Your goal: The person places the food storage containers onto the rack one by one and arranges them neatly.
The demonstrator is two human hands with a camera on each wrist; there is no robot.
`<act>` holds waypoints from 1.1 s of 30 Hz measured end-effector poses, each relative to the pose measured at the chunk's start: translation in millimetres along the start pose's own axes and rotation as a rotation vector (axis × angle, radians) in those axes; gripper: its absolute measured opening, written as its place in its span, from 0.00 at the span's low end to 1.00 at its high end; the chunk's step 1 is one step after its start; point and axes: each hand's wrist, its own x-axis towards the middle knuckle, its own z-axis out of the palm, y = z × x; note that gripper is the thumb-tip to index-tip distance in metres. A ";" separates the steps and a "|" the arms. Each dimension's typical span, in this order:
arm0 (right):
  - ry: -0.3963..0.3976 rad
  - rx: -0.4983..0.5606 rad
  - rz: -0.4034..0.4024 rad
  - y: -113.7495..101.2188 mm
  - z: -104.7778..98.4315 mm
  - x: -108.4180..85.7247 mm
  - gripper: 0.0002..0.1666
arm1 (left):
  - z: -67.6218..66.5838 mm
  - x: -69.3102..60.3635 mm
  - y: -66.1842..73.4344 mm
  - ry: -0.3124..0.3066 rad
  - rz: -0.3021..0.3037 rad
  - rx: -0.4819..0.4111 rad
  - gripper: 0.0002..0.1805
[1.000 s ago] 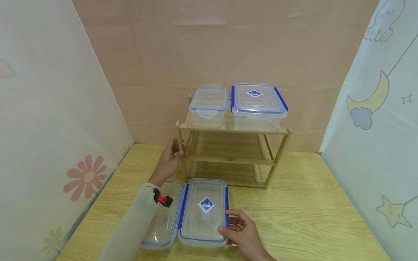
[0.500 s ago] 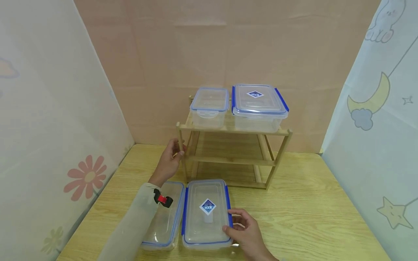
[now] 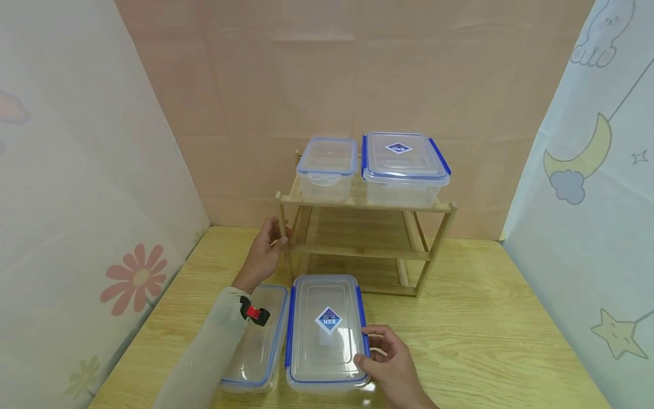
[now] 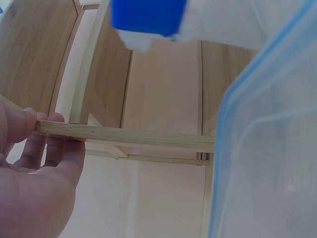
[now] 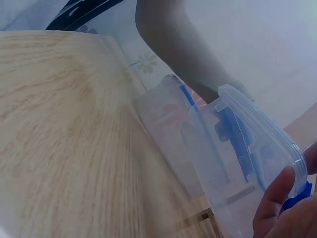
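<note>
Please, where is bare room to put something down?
Free: the tabletop between the wooden rack and the moon-printed wall; the rack's middle shelf. Crowded: the top shelf, with two lidded containers; the front left, with two more containers.

The held container (image 3: 327, 352) is glossy plastic, the rack (image 3: 360, 251) smooth matt wood, the tabletop (image 3: 480, 329) wood-grained.

Clear container (image 3: 319, 358), blue clips (image 3: 290, 329) (its diamond label (image 3: 328, 320) blue and white); tan rack (image 3: 357, 251), yellowish wood-grained tabletop (image 3: 485, 329).
</note>
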 end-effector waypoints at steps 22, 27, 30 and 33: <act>-0.068 0.026 -0.080 -27.4 -6.2 -3.0 0.29 | 1.5 -0.7 -2.8 0.042 0.017 0.009 0.22; -0.072 0.025 -0.080 -31.2 -6.5 -2.5 0.30 | 1.3 -0.5 -1.6 0.044 0.013 -0.001 0.22; -0.062 0.023 -0.067 -34.3 -5.7 -2.8 0.30 | 1.4 -0.2 -2.5 0.044 0.007 -0.002 0.22; -0.047 0.028 -0.061 -37.6 -4.2 -3.4 0.29 | 1.6 -0.3 -3.9 0.047 0.004 -0.001 0.22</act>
